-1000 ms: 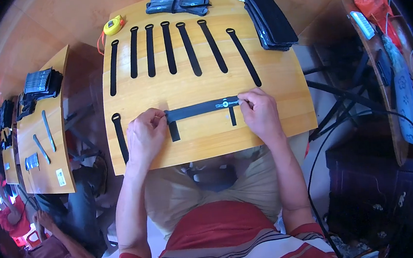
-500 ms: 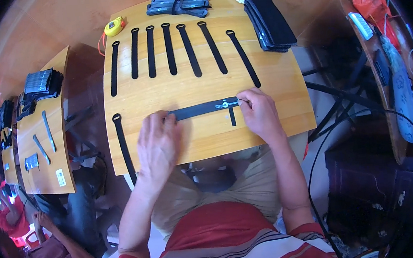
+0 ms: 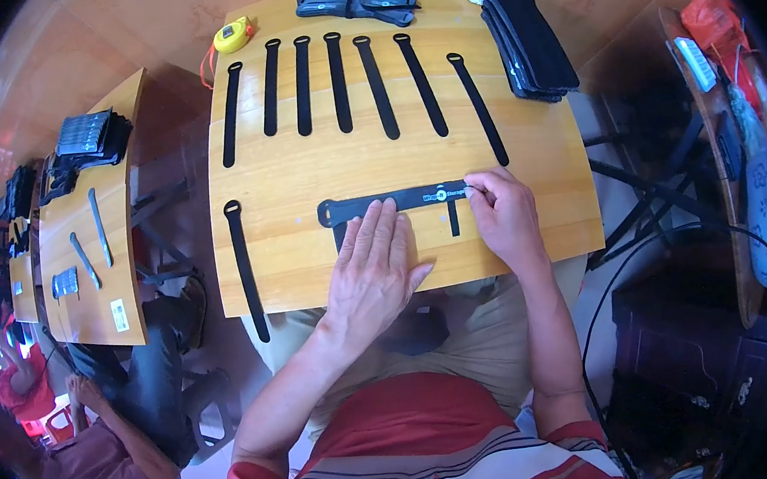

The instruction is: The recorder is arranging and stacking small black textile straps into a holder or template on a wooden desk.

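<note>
A wide black hook-and-loop strap (image 3: pixel 409 199) lies crosswise near the table's front, its slotted round end at the left and a white printed mark toward the right. My left hand (image 3: pixel 368 268) rests flat on it, fingers stretched out. At the strap's right end my right hand (image 3: pixel 505 215) pinches the tip between thumb and fingers. A thin dark strip (image 3: pixel 454 219) sticks out below the strap near the right hand. Another dark edge (image 3: pixel 339 234) shows beside the left fingers; the rest of it is hidden under the hand.
Several slotted black straps (image 3: pixel 340 84) lie in a row on the wooden table (image 3: pixel 278 180). One more strap (image 3: pixel 245 270) overhangs the front left edge. Behind are a yellow tape measure (image 3: pixel 234 35), a strap bundle (image 3: pixel 355 1) and a black stack (image 3: pixel 531 44). A person (image 3: pixel 101 456) sits at left.
My left hand has moved right from the strap's left end and flattened onto it, uncovering the slotted end. The right hand keeps its pinch. The whole view has shifted slightly.
</note>
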Motion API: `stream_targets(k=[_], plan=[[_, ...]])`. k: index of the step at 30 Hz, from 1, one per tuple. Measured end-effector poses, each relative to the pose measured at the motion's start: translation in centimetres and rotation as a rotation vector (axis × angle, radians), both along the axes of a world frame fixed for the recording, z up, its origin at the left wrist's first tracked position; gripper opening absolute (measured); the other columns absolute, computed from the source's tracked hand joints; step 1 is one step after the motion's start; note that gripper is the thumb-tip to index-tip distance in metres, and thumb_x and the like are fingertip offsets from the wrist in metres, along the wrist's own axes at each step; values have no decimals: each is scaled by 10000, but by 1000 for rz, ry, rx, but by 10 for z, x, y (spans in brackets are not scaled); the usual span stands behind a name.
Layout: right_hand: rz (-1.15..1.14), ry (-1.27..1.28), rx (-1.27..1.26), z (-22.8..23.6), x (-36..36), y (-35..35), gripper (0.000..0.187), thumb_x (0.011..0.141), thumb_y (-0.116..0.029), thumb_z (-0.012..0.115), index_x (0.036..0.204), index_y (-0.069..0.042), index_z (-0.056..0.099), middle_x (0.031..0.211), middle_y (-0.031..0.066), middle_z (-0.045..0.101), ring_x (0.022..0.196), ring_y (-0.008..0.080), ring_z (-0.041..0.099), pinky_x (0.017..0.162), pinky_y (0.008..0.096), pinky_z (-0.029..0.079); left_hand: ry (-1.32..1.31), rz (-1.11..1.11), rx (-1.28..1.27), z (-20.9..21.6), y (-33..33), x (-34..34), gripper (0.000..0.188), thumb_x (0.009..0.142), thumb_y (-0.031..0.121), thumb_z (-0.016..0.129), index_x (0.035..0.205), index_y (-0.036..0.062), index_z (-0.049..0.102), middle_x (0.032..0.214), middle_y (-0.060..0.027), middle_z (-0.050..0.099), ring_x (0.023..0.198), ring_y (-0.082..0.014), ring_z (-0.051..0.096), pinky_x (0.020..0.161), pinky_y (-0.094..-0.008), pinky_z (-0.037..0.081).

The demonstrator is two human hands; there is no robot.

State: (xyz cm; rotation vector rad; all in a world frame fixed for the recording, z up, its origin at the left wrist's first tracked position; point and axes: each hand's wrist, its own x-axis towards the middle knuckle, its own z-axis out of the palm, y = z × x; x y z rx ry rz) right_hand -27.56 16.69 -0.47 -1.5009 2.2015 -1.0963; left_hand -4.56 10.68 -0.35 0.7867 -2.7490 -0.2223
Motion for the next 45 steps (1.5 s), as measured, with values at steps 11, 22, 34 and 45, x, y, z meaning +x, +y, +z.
stream_targets(k=[11, 22, 34, 45], plan=[[-60, -132, -43, -1, 2, -2, 174, 887, -10, 718, 1057, 30, 719, 904, 151, 712, 714, 235, 703, 669, 355, 553, 2, 21, 34, 9, -7, -11, 722, 955, 482, 671, 1419, -60, 561, 1400, -216, 574, 1351, -362, 515, 1186, -504, 382], [-70, -124, -28, -2, 4, -2, 153, 879, -13, 717, 1024, 30, 739, 912, 166, 716, 752, 273, 719, 696, 373, 565, -71, 55, -67, 17, -10, -27, 656, 965, 516, 636, 1377, 6, 620, 1194, -154, 593, 1145, -320, 567, 1030, -474, 465], [-42, 30, -25, -1, 5, -1, 136, 913, -45, 649, 1001, 3, 741, 940, 188, 712, 871, 379, 708, 771, 453, 560, -13, 72, -70, 13, -9, -27, 648, 950, 497, 666, 1381, 14, 633, 1398, -129, 587, 1259, -328, 543, 1076, -471, 435], [273, 597, 23, 12, 50, -9, 336, 952, -218, 671, 1204, 2, 705, 1351, 130, 654, 1325, 318, 567, 1105, 463, 472, -6, 68, -35, 1, -3, -21, 626, 993, 464, 611, 1442, 28, 586, 1526, -134, 536, 1417, -358, 465, 1173, -542, 363]])
